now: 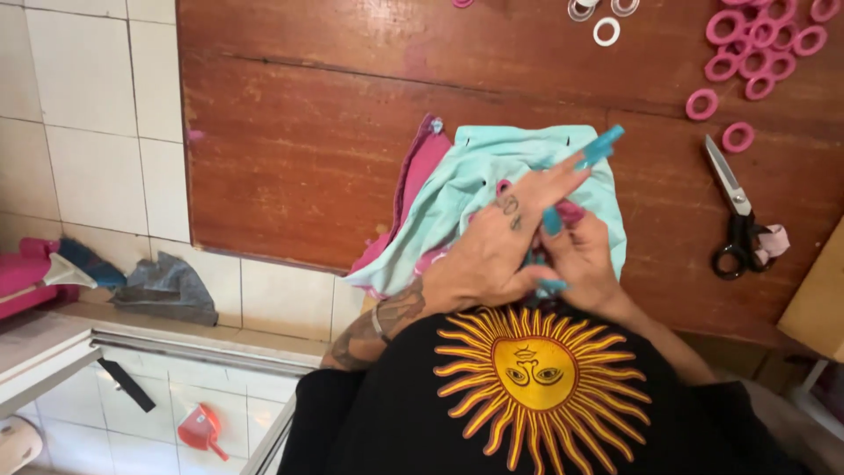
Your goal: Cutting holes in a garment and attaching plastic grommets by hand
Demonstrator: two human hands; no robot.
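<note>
A light turquoise cloth [479, 171] lies at the near edge of the brown wooden table [352, 132], with pink cloth [420, 171] under it at the left. My left hand [501, 246] rests on the turquoise cloth, its long turquoise nails stretched toward the upper right. My right hand [585, 259] is beside it, fingers bent and pinching at the cloth together with a small pink piece [571, 211]. What exactly sits between the fingers is hidden by the hands.
Black-handled scissors [737, 211] lie to the right on the table. Several pink rings [756, 48] are scattered at the far right, with white rings [605, 31] nearby. Tiled wall and a ledge with a grey rag [167, 290] are at the left.
</note>
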